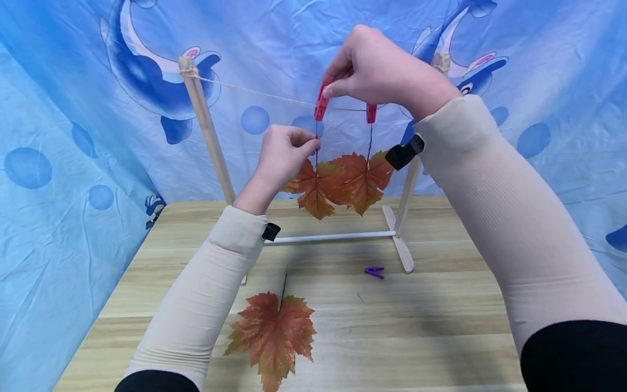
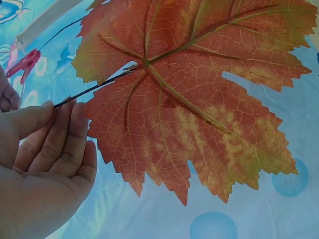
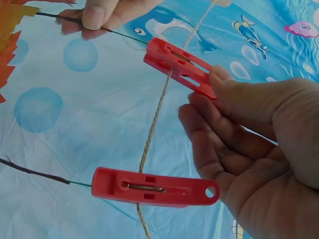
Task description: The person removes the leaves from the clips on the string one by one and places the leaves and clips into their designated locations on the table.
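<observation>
My left hand (image 1: 284, 158) pinches the thin dark stem of an orange-red artificial leaf (image 1: 315, 193) between thumb and fingertips. Above it, my right hand (image 1: 379, 68) grips the upper end of a red clothespin (image 1: 320, 106), which sits on a thin string (image 1: 264, 93) with its lower end at the top of that stem. To the right, a second red clothespin (image 1: 371, 113) on the string holds the stem of another leaf (image 1: 364, 185). In the right wrist view both clothespins lie across the string, the held clothespin (image 3: 179, 64) farther from the camera.
The string runs between two wooden posts (image 1: 208, 128) joined low down by a white rod (image 1: 338, 237). On the wooden table (image 1: 392, 332) lie another autumn leaf (image 1: 276, 332) and a small purple clothespin (image 1: 374, 271). A blue dolphin-print curtain (image 1: 274, 49) hangs behind.
</observation>
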### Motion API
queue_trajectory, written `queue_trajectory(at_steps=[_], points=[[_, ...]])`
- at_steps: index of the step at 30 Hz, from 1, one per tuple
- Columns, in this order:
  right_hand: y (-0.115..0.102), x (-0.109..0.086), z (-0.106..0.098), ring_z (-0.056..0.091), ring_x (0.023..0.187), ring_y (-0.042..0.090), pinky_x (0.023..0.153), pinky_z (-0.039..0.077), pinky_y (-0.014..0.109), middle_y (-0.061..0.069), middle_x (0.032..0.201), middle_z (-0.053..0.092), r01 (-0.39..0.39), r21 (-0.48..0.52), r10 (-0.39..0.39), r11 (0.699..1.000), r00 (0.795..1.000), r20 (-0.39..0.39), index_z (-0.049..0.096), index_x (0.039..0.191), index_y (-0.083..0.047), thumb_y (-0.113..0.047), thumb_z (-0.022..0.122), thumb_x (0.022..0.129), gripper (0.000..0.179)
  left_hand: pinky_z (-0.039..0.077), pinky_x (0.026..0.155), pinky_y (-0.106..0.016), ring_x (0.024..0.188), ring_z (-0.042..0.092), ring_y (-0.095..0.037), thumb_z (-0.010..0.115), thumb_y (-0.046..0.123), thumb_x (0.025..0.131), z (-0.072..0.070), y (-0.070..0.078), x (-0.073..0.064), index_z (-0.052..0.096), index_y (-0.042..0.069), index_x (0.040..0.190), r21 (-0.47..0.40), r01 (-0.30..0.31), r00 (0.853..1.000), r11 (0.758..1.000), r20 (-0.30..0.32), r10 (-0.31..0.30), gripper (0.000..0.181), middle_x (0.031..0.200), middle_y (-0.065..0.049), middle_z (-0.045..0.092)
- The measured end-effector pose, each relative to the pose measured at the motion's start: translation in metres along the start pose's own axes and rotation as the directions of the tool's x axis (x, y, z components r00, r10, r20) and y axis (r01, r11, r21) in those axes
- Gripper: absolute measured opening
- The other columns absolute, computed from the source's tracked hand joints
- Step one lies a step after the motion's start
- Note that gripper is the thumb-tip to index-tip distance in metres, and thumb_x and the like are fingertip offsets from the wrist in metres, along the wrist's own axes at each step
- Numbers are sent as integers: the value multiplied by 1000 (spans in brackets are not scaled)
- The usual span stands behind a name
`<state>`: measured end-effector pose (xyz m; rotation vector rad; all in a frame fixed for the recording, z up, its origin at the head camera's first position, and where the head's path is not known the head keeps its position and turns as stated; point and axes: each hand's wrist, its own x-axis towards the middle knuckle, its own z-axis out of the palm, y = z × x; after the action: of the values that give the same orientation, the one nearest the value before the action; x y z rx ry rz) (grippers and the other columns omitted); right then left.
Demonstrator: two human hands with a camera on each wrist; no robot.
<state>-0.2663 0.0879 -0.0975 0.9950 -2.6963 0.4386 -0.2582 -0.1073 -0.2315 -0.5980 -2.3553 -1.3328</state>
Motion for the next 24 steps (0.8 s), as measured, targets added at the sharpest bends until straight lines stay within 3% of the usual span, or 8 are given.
queue_trajectory(at_steps=[11, 24], points=[[-3, -6, -11, 55, 85, 17, 74, 51, 26, 4, 105, 72, -39, 9, 40, 999, 994, -107, 78, 119, -11, -33, 64, 101, 31, 50, 67, -30, 82, 67, -18, 71, 11, 97, -4, -6, -9, 81, 1, 100, 25, 34, 999, 999, 25, -34, 14, 89, -8, 76], [-2, -18, -22, 54, 88, 17, 77, 49, 25, 1, 108, 70, -109, 39, 114, 993, 981, -157, 75, 125, -16, -39, 63, 101, 36, 51, 70, -35, 84, 68, -17, 70, 15, 98, -16, -16, -28, 81, 5, 100, 71, 99, 993, 993, 63, -103, 15, 90, -6, 76]])
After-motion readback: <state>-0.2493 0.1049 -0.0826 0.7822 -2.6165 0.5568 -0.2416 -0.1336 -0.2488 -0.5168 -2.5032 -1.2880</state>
